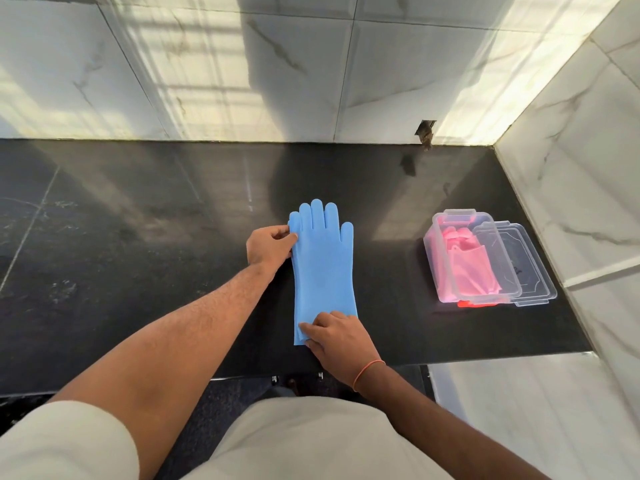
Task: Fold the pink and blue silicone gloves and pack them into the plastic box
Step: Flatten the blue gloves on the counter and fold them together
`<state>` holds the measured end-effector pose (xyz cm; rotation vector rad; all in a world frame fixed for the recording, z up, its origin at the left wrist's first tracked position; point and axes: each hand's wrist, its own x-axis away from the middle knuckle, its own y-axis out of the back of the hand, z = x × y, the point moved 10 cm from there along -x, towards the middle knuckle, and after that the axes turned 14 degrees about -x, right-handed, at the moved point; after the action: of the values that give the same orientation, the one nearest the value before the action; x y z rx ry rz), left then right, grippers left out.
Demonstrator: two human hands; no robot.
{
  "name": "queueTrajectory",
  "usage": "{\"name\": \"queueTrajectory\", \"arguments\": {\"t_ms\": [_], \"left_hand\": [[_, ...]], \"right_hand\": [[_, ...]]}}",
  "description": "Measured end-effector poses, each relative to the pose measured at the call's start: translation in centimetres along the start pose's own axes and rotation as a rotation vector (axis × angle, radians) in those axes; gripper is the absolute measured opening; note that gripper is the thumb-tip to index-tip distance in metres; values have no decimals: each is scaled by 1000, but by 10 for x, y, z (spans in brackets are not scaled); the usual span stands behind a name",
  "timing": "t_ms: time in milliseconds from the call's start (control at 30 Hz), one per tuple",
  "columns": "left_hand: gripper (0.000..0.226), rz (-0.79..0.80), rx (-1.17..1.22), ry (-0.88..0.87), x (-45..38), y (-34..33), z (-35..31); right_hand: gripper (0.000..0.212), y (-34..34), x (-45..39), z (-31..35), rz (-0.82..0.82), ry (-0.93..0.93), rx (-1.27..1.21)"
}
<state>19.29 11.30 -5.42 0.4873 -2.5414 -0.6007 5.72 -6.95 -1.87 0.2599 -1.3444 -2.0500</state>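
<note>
Blue silicone gloves [323, 268] lie flat and stacked on the black counter, fingers pointing away from me. My left hand [270, 245] pinches the gloves' left edge near the little finger. My right hand [337, 336] presses and pinches the cuff end near the counter's front edge. To the right stands the clear plastic box [436, 261], with folded pink gloves [467, 263] inside it.
The box's clear lid [530, 268] lies against the box's right side, near the marble side wall [588, 188]. The black counter [138, 237] runs far to the left, and a tiled wall stands behind it. Something red [474, 303] shows under the box's front edge.
</note>
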Motion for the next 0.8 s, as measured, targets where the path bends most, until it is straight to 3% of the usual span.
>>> {"name": "queueTrajectory", "arguments": {"t_ms": [133,200,267,333,433,600,800], "left_hand": [[40,-42,-78,-8,8,8,0],[38,27,-172,13,18,8,6],[22,125,-415,-11,33,4,16],[39,250,-696,-36,50,-4,30],[56,401,-958,-38,79,-17,48],[44,469,-955,-63,109,-34,56],[30,328,-922,-118,127,-18,54]], "right_hand": [[40,3,0,-3,52,10,-70],[36,22,4,-20,-49,-48,-213],[30,45,11,-51,-201,-183,-311],[31,55,21,-85,-284,-370,-385],[43,41,32,-118,-212,-643,-497],[45,19,35,-120,-182,-744,-675],[52,15,41,-127,-184,-749,-792]]}}
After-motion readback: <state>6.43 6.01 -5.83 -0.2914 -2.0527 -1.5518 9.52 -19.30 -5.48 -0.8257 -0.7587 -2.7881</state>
